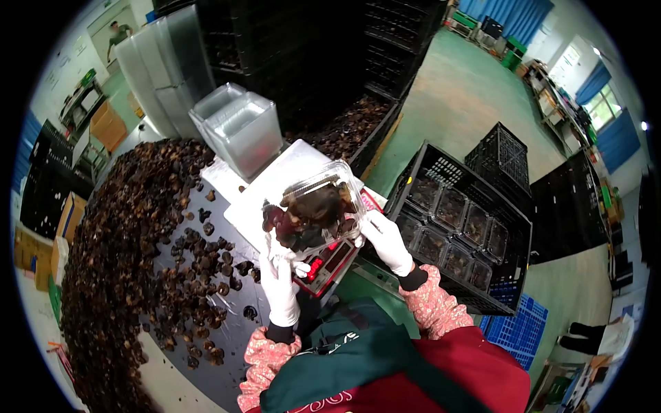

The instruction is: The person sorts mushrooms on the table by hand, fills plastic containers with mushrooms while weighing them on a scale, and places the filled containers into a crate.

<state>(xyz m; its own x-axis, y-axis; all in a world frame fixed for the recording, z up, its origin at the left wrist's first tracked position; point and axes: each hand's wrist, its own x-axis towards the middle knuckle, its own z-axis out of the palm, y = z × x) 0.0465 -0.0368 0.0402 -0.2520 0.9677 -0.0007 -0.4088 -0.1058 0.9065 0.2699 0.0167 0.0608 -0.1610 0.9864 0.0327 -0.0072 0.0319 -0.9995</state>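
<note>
A clear plastic box filled with dark brown mushroom-like pieces is tilted above a scale with a white top and red lit digits. My right hand, in a white glove, grips the box at its right edge. At the near left corner, my left hand, also gloved, has its fingers closed on the box; part of its grip is hidden. Left of the scale, a large heap of the same dark pieces covers much of the grey table.
Stacked clear boxes stand behind the scale. On my right, a black crate holds several filled boxes, with a blue plastic pallet near it. Black crates are stacked at the back. A person stands far left; another is at right.
</note>
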